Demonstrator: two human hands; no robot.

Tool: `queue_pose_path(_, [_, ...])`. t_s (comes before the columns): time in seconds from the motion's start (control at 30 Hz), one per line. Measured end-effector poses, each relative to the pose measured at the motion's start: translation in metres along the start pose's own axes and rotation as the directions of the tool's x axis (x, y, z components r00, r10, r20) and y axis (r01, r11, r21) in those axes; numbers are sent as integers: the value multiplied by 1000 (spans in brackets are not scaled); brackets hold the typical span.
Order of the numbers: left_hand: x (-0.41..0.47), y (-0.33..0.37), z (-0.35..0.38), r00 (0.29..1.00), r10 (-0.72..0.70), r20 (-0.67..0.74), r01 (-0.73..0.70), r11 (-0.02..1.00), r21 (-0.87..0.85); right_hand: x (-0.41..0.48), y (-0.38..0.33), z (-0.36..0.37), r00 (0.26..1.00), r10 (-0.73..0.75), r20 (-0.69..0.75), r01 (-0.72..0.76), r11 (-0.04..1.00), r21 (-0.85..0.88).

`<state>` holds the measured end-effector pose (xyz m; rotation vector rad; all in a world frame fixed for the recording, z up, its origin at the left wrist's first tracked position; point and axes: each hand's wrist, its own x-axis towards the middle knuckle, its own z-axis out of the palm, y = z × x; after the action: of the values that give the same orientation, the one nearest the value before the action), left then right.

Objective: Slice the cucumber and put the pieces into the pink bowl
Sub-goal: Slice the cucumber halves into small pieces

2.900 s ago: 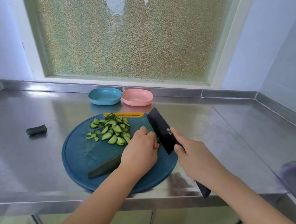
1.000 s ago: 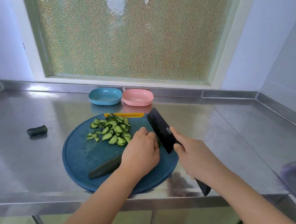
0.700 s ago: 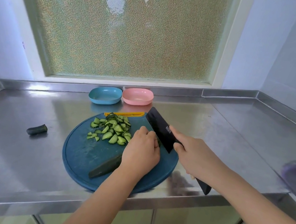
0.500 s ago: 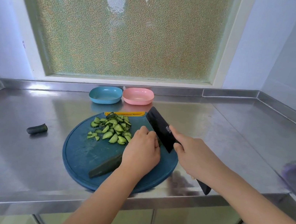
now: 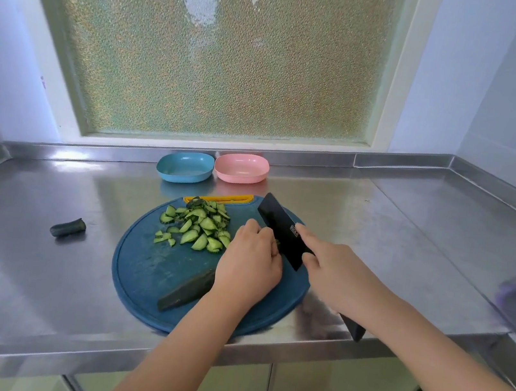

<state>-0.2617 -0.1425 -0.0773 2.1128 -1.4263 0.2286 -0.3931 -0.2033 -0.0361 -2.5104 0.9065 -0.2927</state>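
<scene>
step: slicing | left hand (image 5: 249, 263) clamps cucumber (image 5: 186, 289) on cutting board (image 5: 141, 273) | right hand (image 5: 336, 277) grips knife (image 5: 280, 227) beside it | next: more cuts, then pieces (image 5: 199, 227) to pink bowl (image 5: 241, 168) beyond board

the stainless steel worktop (image 5: 17, 275) lies bare left of the round blue cutting board (image 5: 144, 265), save a short dark cucumber stub (image 5: 68, 227), and bare to its right. a narrow steel strip separates the board from the pink oval bowl (image 5: 241, 168), with the blue oval bowl (image 5: 185, 167) just beside it. the left hand (image 5: 249, 265) on the long dark cucumber half (image 5: 187, 289) and the right hand (image 5: 335, 275) with its tilted black cleaver (image 5: 278, 229) crowd the board's right half.
</scene>
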Motion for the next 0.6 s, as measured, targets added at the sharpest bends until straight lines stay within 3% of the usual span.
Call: queue_pose_path(0.6, [0, 2, -1, 1000, 27, 11, -27, 999, 22, -6, -1, -12, 1000, 1, 15, -1, 1000, 24])
